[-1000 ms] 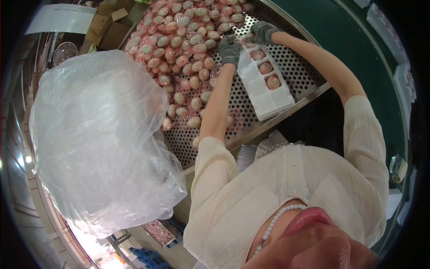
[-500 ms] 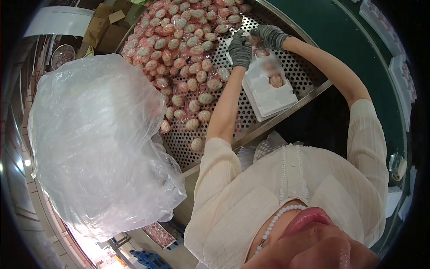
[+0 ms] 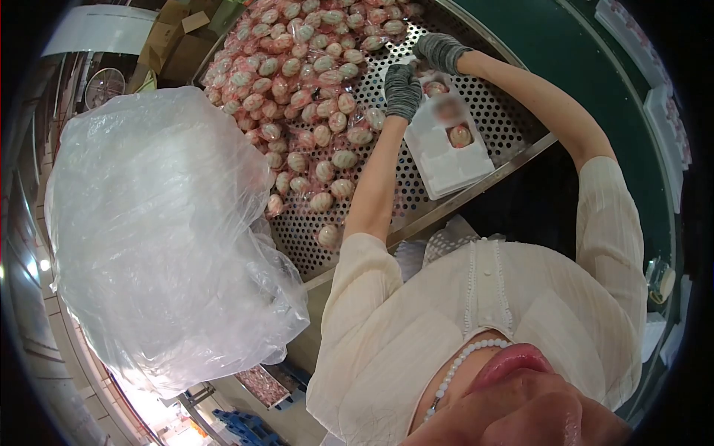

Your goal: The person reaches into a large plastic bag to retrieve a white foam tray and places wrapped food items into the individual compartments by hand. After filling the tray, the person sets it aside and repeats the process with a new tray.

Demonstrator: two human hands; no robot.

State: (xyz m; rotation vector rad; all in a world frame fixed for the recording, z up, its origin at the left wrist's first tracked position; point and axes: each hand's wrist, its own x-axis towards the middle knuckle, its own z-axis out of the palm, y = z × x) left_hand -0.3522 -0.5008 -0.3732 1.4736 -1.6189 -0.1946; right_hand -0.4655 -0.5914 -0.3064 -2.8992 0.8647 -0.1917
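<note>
The white moulded tray (image 3: pixel 450 149) lies on the perforated steel table (image 3: pixel 491 111), its long axis running away from the person and slightly leftward. Its far pockets hold wrapped pink egg-shaped pieces; one sits clear in a middle pocket (image 3: pixel 460 135), another is a blur just beyond it, and the near pockets show bare white. Both gloved hands meet at the tray's far end. The left hand (image 3: pixel 402 89) hangs over the far left corner, touching or just above the rim, its grey-gloved fingers curled downward; whether they pinch a piece I cannot tell. The right hand (image 3: pixel 439 52) reaches in from the far right, fingers bent over the farthest pocket, apparently around a wrapped piece (image 3: pixel 433 87), though the grip itself is hidden. The right hand is nearer that far pocket; the empty pockets lie toward the body from both hands.

To the left of the tray, a heap of wrapped pieces (image 3: pixel 305 82) covers the table, the nearest ones just beside the left forearm. Further left a large clear plastic bag (image 3: pixel 163 238) billows beside the table's edge. A green conveyor belt (image 3: pixel 595 67) runs along the right, and cardboard boxes (image 3: pixel 171 37) stand beyond the heap.
</note>
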